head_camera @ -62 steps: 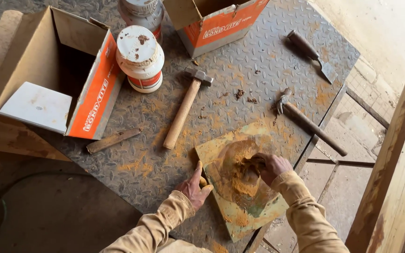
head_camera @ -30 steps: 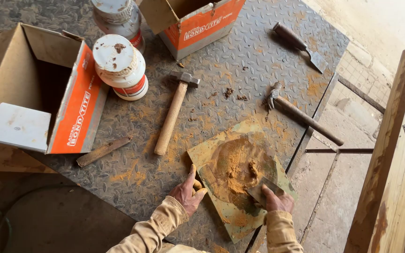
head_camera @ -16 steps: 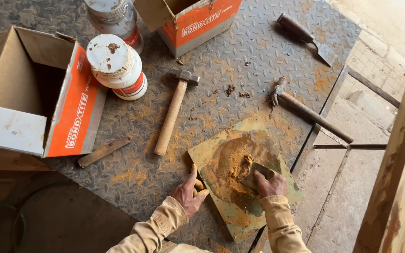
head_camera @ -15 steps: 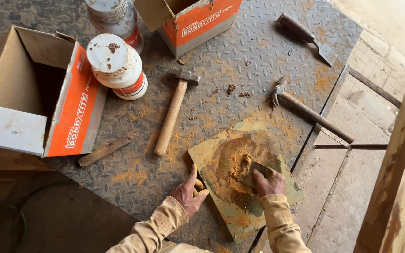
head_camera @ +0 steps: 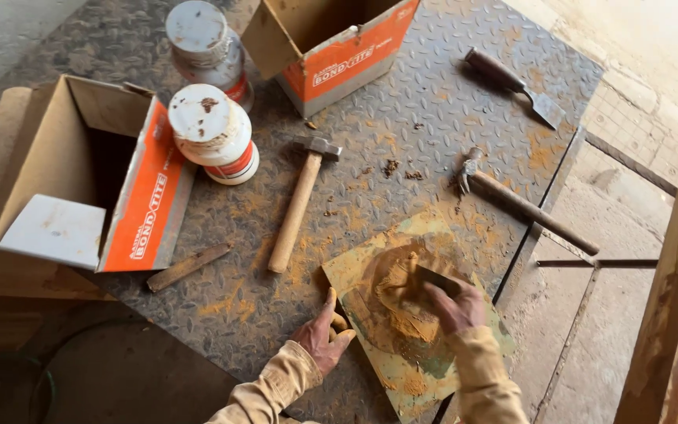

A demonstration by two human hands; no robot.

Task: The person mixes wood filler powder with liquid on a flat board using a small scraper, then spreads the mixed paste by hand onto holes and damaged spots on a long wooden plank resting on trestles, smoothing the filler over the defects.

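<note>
A flat greenish board (head_camera: 370,271) lies on the metal checker plate (head_camera: 433,102), smeared with orange-brown putty (head_camera: 394,294). My right hand (head_camera: 457,305) is shut on a small putty knife (head_camera: 435,279) whose blade presses into the putty heap. My left hand (head_camera: 323,338) rests on the board's left edge, thumb along the edge and fingers spread on the plate. Both sleeves are tan.
A wooden-handled hammer (head_camera: 300,200) lies left of the board, a second hammer (head_camera: 523,204) to the right, a scraper (head_camera: 512,82) farther back. Two white tubs (head_camera: 213,133) and two open orange-and-brown cartons (head_camera: 88,180) stand at left and back. A wooden beam (head_camera: 672,259) rises at right.
My right hand with the putty knife moved from the board's lower right up and left into the putty heap. My left hand stayed at the board's edge. The camera view shifted slightly.
</note>
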